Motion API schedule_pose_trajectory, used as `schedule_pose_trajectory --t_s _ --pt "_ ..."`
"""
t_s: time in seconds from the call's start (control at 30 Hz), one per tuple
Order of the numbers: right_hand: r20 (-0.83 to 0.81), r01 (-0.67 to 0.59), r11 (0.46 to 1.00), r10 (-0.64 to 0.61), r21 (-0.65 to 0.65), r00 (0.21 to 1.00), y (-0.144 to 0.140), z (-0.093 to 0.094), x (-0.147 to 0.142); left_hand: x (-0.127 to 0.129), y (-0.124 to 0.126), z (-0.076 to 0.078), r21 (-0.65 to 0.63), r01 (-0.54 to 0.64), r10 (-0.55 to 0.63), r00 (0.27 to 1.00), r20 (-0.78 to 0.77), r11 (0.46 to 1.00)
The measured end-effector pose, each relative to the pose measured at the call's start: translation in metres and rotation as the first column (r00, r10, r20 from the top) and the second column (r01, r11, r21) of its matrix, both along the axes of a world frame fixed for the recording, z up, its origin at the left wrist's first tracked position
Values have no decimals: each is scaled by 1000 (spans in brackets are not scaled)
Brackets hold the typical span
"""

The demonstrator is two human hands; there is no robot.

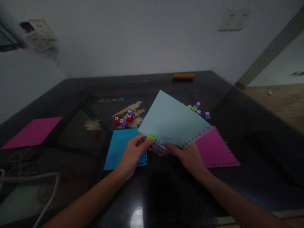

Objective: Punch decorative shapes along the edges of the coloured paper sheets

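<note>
My left hand [133, 155] pinches a small green paper punch [151, 138] at the near corner of a pale blue sheet [171, 122]. My right hand [187, 155] holds that sheet by its lower edge, tilted up off the dark table [152, 190]. A row of punched shapes runs along the sheet's right edge. Under the hands lie a bright blue sheet [118, 144] with punched holes and a small pile of coloured paper cut-outs [160, 151].
A magenta sheet [215, 148] with punched edges lies to the right, another magenta sheet [33, 131] at far left. Red and purple punches [123, 119] sit behind the blue sheet, more purple and green punches [199, 111] at right. White cables [47, 186] lie at near left.
</note>
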State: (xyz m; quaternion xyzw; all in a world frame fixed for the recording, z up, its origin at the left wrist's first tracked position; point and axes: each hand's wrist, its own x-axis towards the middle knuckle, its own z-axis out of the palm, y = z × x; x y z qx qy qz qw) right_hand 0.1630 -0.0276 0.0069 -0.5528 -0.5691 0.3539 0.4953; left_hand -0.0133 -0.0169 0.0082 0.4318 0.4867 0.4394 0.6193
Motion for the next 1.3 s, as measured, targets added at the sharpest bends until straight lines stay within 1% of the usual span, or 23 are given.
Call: schedule_pose_trajectory --t_s 0.33,0.57,1.1,1.3 --pt "26 1 1000 -1 -1 1000 -1 0 0 0 -1 3 25 11 -10 999 -35 1000" --pt "13 -2 1000 2 -9 1000 -1 1 1 0 -1 5 43 14 -12 998 -66 999" --pt "-3 -11 1000 11 -5 1000 -1 2 0 0 -1 3 38 4 -2 998 -55 999" --pt "23 -1 1000 1 -5 1000 -1 3 1 1 -1 6 36 -8 11 997 -71 999"
